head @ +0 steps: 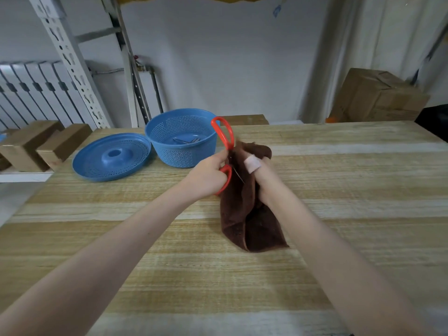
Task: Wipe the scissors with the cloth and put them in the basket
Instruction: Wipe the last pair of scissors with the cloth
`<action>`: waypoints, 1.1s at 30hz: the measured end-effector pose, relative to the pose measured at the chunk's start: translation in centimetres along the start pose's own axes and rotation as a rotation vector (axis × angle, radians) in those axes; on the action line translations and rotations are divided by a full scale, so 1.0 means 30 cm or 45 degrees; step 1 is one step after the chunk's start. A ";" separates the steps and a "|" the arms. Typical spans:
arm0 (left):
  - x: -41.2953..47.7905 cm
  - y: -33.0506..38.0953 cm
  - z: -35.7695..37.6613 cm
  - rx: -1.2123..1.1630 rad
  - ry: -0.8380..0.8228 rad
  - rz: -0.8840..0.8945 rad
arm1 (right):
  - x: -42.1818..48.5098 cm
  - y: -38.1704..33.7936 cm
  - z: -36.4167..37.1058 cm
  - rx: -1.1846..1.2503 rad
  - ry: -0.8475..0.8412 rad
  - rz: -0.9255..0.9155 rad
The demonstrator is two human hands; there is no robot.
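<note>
My left hand [208,174] grips red-handled scissors [224,137] by the handles, above the middle of the wooden table. The blades point into a dark brown cloth [244,214] and are mostly hidden by it; only a thin strip of metal shows. My right hand [260,177], with a bandage on one finger, holds the cloth bunched around the blades. The cloth's lower end hangs down toward the table. Just behind the scissors, at the back of the table, stands a blue perforated basket [167,155] with some metal utensils lying in its bottom.
A blue perforated lid [97,166] lies flat to the left of the basket. Cardboard boxes [34,146] sit beyond the table's left edge, and more boxes [378,95] stand at the back right. A metal shelf post [72,61] rises behind the table [339,190].
</note>
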State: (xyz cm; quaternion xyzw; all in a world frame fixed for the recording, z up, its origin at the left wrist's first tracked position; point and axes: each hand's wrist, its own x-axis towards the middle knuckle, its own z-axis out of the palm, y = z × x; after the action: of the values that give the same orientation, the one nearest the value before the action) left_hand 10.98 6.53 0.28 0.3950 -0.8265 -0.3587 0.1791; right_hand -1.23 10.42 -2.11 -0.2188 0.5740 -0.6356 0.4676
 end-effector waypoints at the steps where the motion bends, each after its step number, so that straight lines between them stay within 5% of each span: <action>1: 0.001 0.003 0.003 -0.002 -0.004 -0.002 | 0.009 0.004 0.006 -0.039 0.022 -0.004; 22: -0.027 0.037 -0.014 -0.095 -0.122 0.003 | 0.063 -0.006 -0.007 0.202 0.318 -0.022; 29: -0.014 0.014 -0.007 -0.055 -0.023 0.055 | 0.024 0.017 0.009 -0.100 -0.007 -0.075; 33: -0.019 0.005 -0.010 -0.133 -0.053 -0.017 | 0.025 0.008 -0.004 -0.217 -0.014 -0.178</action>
State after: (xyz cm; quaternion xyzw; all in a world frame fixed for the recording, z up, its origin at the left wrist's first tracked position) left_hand 11.42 6.91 0.58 0.3832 -0.8075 -0.4108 0.1799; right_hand -1.58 9.88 -2.56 -0.3009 0.6067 -0.6142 0.4050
